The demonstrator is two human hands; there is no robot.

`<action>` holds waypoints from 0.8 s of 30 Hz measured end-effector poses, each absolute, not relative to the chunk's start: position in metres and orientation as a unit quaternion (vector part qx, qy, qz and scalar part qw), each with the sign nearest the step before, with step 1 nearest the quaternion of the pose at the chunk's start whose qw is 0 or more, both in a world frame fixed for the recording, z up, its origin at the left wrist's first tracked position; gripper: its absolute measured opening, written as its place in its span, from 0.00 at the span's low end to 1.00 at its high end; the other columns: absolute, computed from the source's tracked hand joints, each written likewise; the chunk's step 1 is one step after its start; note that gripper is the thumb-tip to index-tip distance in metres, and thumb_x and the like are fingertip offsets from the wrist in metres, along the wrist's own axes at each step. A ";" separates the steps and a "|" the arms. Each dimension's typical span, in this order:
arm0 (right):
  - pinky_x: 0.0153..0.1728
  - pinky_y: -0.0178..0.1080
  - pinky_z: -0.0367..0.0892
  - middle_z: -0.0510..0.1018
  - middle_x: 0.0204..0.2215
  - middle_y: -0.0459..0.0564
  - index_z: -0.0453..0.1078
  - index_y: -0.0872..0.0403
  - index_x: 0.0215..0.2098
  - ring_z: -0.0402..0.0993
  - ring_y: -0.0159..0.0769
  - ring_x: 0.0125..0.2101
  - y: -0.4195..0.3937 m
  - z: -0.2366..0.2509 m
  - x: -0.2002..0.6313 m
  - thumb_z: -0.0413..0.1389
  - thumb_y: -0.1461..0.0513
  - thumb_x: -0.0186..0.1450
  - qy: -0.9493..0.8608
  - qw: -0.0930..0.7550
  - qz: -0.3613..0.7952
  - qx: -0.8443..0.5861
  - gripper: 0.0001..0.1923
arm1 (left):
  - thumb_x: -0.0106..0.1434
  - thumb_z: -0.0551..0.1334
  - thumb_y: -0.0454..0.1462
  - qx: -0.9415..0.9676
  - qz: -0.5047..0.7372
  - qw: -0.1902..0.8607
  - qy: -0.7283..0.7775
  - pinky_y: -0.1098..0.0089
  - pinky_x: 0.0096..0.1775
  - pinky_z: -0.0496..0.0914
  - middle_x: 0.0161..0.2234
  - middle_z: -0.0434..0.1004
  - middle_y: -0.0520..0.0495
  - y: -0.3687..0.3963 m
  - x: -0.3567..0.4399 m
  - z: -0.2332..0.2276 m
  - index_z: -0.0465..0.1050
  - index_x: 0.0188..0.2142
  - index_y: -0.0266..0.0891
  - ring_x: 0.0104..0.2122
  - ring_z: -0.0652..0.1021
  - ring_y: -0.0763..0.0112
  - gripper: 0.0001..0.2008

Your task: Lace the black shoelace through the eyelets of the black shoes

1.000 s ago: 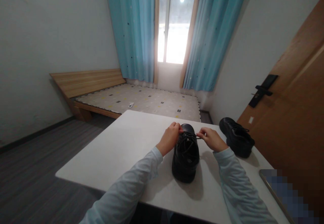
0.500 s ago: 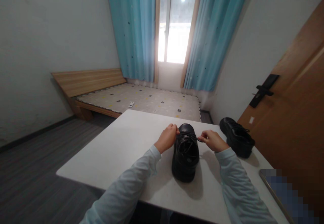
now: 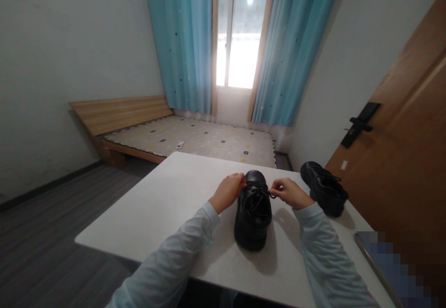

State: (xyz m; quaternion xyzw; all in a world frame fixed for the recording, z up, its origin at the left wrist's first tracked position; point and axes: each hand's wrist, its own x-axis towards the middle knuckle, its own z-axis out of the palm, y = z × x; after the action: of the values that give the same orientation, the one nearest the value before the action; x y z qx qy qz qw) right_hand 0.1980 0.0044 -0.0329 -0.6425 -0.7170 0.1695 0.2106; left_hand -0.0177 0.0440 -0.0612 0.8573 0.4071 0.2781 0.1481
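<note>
A black lace-up shoe (image 3: 253,233) stands upright on the white table (image 3: 146,206), its toe pointing away from me. At its left side, near the toe, my left hand (image 3: 228,191) is closed in a pinch at the laces; the fingertips are partly hidden against the shoe. On the right, my right hand (image 3: 287,193) pinches a black shoelace (image 3: 272,196) between thumb and fingers, close to the shoe's edge. More laces cross over the shoe's opening.
A second black shoe (image 3: 325,189) stands at the table's right edge. Nearer to me on that side lies a flat, pixelated object (image 3: 386,266). Beyond the table are a bed (image 3: 195,136) with a small white remote (image 3: 180,145) and a wooden door (image 3: 400,136).
My right hand has shifted slightly left, nearer the shoe, and the lace by its fingertips now hangs in a small bend. My left hand stays at the laces. The view has moved slightly.
</note>
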 end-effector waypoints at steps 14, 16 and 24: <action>0.16 0.32 0.70 0.74 0.17 0.47 0.73 0.57 0.27 0.73 0.32 0.18 -0.010 -0.021 0.185 0.54 0.59 0.57 -0.715 0.296 0.274 -0.572 0.10 | 0.60 0.51 0.29 0.896 0.297 0.146 0.297 0.73 0.42 0.66 0.38 0.73 0.48 0.038 -0.021 -0.050 0.74 0.39 0.40 0.37 0.73 0.72 0.14; 0.16 0.31 0.68 0.74 0.18 0.47 0.71 0.56 0.29 0.73 0.32 0.18 -0.012 -0.019 0.184 0.52 0.57 0.60 -0.725 0.287 0.255 -0.571 0.11 | 0.61 0.52 0.29 0.904 0.275 0.131 0.299 0.72 0.43 0.66 0.40 0.74 0.48 0.035 -0.021 -0.047 0.73 0.43 0.43 0.38 0.74 0.71 0.15; 0.22 0.31 0.61 0.70 0.18 0.42 0.63 0.51 0.30 0.69 0.29 0.18 -0.009 -0.020 0.169 0.48 0.57 0.64 -0.784 0.224 0.151 -0.559 0.09 | 0.63 0.55 0.43 0.916 0.246 0.049 0.312 0.72 0.37 0.66 0.42 0.76 0.48 0.027 -0.016 -0.039 0.73 0.41 0.45 0.36 0.76 0.68 0.12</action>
State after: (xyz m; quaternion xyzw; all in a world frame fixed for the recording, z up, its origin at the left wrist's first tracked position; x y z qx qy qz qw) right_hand 0.1686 -0.0095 -0.0196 -0.5589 -0.7839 0.1513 0.2242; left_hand -0.0160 0.0269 -0.0388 0.9162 0.3123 0.2464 0.0486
